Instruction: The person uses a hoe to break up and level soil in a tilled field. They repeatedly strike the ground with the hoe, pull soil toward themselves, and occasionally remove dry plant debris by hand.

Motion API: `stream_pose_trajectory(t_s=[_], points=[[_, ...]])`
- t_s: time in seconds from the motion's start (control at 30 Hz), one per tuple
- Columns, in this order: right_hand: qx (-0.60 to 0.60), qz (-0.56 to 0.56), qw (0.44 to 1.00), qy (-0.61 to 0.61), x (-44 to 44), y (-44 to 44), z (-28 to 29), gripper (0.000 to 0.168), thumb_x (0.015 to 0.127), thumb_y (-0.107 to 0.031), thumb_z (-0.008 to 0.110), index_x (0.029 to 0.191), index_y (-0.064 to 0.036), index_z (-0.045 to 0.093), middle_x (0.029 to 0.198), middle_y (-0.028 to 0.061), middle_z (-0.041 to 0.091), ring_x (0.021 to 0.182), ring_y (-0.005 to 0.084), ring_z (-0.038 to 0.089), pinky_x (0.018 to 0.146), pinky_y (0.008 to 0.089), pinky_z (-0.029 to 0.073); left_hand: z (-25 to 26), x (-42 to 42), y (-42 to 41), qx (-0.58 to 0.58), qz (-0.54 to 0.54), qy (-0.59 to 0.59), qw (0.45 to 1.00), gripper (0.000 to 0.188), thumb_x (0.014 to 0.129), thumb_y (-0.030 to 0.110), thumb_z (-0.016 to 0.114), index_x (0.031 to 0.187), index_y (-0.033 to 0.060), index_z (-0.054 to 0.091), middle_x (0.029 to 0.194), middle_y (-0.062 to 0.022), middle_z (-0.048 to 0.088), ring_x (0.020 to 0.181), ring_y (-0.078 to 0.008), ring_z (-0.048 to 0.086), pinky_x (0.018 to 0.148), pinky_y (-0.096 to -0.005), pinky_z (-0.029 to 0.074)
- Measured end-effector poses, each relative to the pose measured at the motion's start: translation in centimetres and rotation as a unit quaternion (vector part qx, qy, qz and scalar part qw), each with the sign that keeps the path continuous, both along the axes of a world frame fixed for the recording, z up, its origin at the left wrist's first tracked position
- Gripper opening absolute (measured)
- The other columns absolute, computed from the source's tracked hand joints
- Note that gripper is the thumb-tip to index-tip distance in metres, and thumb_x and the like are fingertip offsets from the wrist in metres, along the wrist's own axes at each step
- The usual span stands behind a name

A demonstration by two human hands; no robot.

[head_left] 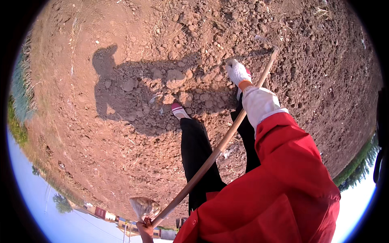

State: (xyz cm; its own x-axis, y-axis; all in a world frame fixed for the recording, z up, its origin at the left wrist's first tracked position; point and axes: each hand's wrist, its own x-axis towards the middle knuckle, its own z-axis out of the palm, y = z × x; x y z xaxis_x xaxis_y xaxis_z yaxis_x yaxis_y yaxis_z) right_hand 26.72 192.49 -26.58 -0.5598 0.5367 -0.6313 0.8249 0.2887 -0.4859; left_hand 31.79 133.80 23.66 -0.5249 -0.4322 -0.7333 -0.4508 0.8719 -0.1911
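Observation:
My right hand (238,72), in a white knit glove with an orange cuff, is lowered over the soil beside my right shoe (239,94). Its fingers look curled; whether they hold anything is hidden. My left hand (147,227), bare, grips the gathered neck of a clear plastic bag (144,207) with pale contents at the lower left. A long-handled hoe (225,141) slants across my legs, its handle's end against or beside my left hand. The handle passes beneath my right forearm. Its metal head (267,40) is at the upper right, near the ground.
Loose brown soil (106,158) with clods and dry straw spreads around me. Larger clods (175,79) lie ahead of my left shoe (180,110). My shadow falls across them. Green plants (358,164) edge the field at right; low buildings (101,212) stand at the lower left.

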Motion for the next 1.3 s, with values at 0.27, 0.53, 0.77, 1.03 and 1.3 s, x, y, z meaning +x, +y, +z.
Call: stream_pose_trajectory(t_s=[0.27, 0.53, 0.77, 1.03, 1.3], points=[[0.015, 0.056, 0.998, -0.014, -4.8, 3.2, -11.8, 0.043, 0.088, -0.024, 0.06, 0.124, -0.002, 0.052, 0.111, 0.026, 0.063, 0.105, 0.0384, 0.061, 0.095, 0.0425, 0.047, -2.0, 2.1, 0.9, -0.07, 0.053, -0.048, 0.995, 0.038, 0.092, 0.022, 0.056, 0.07, -0.0082, 0.062, 0.054, -0.0145, 0.058, 0.05, -0.0194, 0.056, 0.048, -0.0355, 0.04], [0.024, 0.12, 0.989, -0.085, -8.5, 0.8, -15.6, 0.054, 0.086, -0.019, 0.057, 0.138, -0.015, 0.041, 0.126, 0.028, 0.051, 0.114, 0.0415, 0.054, 0.099, 0.0446, 0.044, -4.1, 2.4, 2.8, -0.11, 0.09, -0.058, 0.988, 0.037, 0.092, 0.022, 0.056, 0.07, -0.0081, 0.062, 0.054, -0.0149, 0.058, 0.05, -0.0206, 0.056, 0.048, -0.0363, 0.041], [-0.066, 0.014, 0.998, -0.014, -2.9, -3.5, -16.5, 0.029, 0.085, -0.023, 0.057, 0.107, -0.005, 0.058, 0.096, 0.0243, 0.065, 0.094, 0.0387, 0.062, 0.084, 0.0447, 0.049, -3.4, 2.5, 2.2, -0.095, 0.084, -0.053, 0.99, 0.037, 0.091, 0.022, 0.056, 0.071, -0.008, 0.062, 0.054, -0.0151, 0.058, 0.05, -0.0215, 0.057, 0.048, -0.0371, 0.041], [-0.233, 0.154, 0.957, -0.073, 2.2, -10.4, -1.5, 0.037, 0.086, -0.037, 0.06, 0.103, -0.004, 0.058, 0.086, 0.0229, 0.065, 0.085, 0.0397, 0.063, 0.076, 0.0453, 0.048, -3.8, 2.9, 0.9, -0.081, -0.036, -0.037, 0.995, 0.044, 0.089, 0.03, 0.055, 0.064, -0.006, 0.061, 0.05, -0.0153, 0.055, 0.048, -0.0247, 0.056, 0.049, -0.0404, 0.041], [-0.341, 0.465, 0.817, -0.018, -1.5, -19.3, 22.2, 0.041, 0.09, -0.046, 0.054, 0.099, -0.006, 0.063, 0.083, 0.0187, 0.066, 0.083, 0.0364, 0.063, 0.074, 0.0427, 0.049, -1.5, -0.4, 3.0, -0.046, -0.118, 0.003, 0.992, 0.044, 0.089, 0.031, 0.06, 0.062, -0.0037, 0.061, 0.056, -0.0263, 0.053, 0.056, -0.0452, 0.056, 0.051, -0.0496, 0.042]])
